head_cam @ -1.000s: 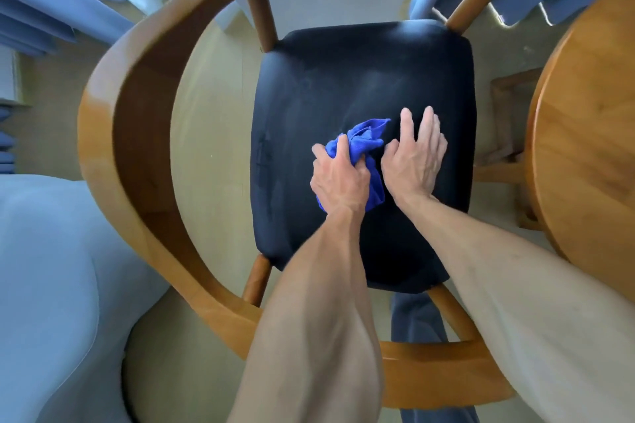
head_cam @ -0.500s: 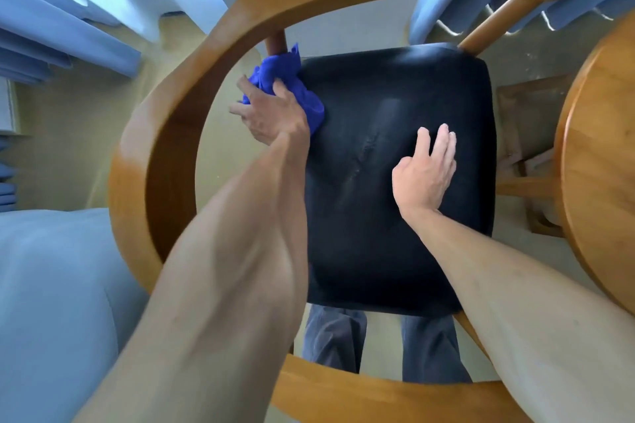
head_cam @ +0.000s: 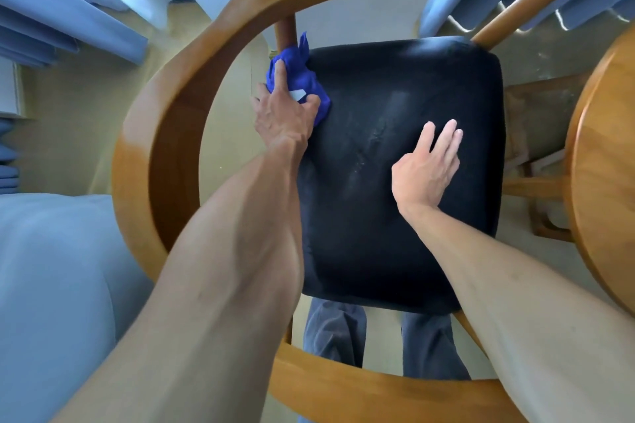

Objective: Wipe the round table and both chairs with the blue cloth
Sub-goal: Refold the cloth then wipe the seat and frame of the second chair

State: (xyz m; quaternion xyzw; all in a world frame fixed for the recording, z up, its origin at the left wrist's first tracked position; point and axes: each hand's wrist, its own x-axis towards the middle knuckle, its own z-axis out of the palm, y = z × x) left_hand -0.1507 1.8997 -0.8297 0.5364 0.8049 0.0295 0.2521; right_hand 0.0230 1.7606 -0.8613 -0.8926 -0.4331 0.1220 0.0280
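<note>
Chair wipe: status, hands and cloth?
Left hand grips blue cloth at seat's far-left corner, by the spindle. Right hand flat on seat. Nothing in the way.

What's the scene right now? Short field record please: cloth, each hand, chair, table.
cloth: blue cloth, bunched at the seat's far left corner, beside a wooden spindle
left hand: left hand grips the cloth
right hand: right hand flat on the seat, fingers straight
chair: black seat, curved wooden frame
table: round table, at right edge
</note>
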